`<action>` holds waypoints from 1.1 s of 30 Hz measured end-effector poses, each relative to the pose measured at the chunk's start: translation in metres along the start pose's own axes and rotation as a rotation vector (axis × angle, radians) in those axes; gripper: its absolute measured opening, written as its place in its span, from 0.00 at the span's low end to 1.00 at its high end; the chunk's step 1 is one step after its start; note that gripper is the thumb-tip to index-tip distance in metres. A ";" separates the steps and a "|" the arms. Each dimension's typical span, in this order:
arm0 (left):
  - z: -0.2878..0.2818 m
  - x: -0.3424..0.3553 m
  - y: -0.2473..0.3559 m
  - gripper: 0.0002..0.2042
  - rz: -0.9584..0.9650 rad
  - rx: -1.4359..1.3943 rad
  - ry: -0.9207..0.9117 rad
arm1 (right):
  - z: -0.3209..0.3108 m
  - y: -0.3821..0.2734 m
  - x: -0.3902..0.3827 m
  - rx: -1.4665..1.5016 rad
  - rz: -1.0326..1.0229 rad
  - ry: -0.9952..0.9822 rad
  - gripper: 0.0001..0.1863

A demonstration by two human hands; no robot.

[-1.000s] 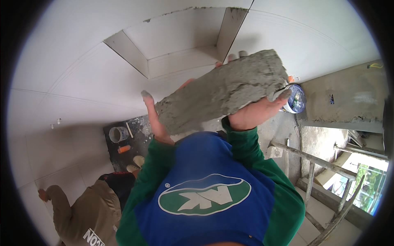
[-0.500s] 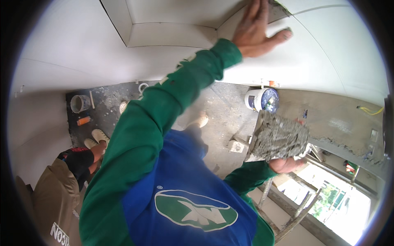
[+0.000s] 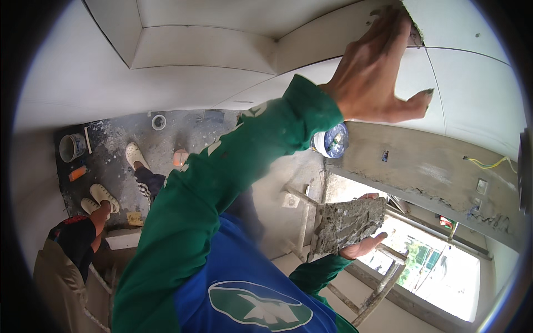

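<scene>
My left hand (image 3: 372, 77) reaches up to the right end of a recessed niche (image 3: 200, 47) in the white wall, thumb spread and fingertips at a rough, chipped edge (image 3: 415, 34). Whether the fingertips touch that edge is hard to tell. Lower right, my right hand (image 3: 361, 245) grips a flat slab (image 3: 347, 222) coated in lumpy grey mortar, thumb along its near side and fingertips showing over its far side.
A person in shorts (image 3: 72, 241) is at lower left, near a small bucket (image 3: 72, 147) and an orange object (image 3: 78, 173) on the speckled floor. A larger bucket (image 3: 333, 141) stands beyond my arm. A metal ladder (image 3: 383, 277), window (image 3: 444, 277) and loose wires (image 3: 488, 164) are right.
My left hand has left the slab and moved up and right to the niche's edge. My right hand has lowered the slab. The view has shifted.
</scene>
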State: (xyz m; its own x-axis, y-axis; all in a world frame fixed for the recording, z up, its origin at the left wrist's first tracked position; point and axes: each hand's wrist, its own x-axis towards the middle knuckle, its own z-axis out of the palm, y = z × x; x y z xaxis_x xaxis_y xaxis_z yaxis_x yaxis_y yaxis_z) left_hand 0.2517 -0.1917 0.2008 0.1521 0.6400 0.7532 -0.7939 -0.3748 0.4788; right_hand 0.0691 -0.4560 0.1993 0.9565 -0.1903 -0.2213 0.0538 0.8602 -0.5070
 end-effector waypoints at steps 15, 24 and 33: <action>-0.027 -0.011 -0.017 0.28 -0.082 0.027 -0.287 | -0.018 0.002 -0.003 -0.063 0.061 -0.052 0.30; -0.045 0.007 -0.029 0.26 -0.252 -0.035 -0.242 | -0.043 -0.001 0.018 -0.187 0.169 -0.186 0.30; -0.083 -0.064 0.018 0.28 -0.145 -0.351 -0.466 | -0.043 0.012 0.018 -0.168 -0.024 0.055 0.32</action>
State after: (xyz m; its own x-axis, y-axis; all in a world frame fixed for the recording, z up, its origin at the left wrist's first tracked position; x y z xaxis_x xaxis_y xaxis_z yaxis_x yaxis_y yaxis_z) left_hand 0.1785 -0.1832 0.1239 0.4526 0.2771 0.8476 -0.8806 -0.0107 0.4737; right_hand 0.0750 -0.4693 0.1536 0.9382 -0.2391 -0.2503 0.0232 0.7650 -0.6436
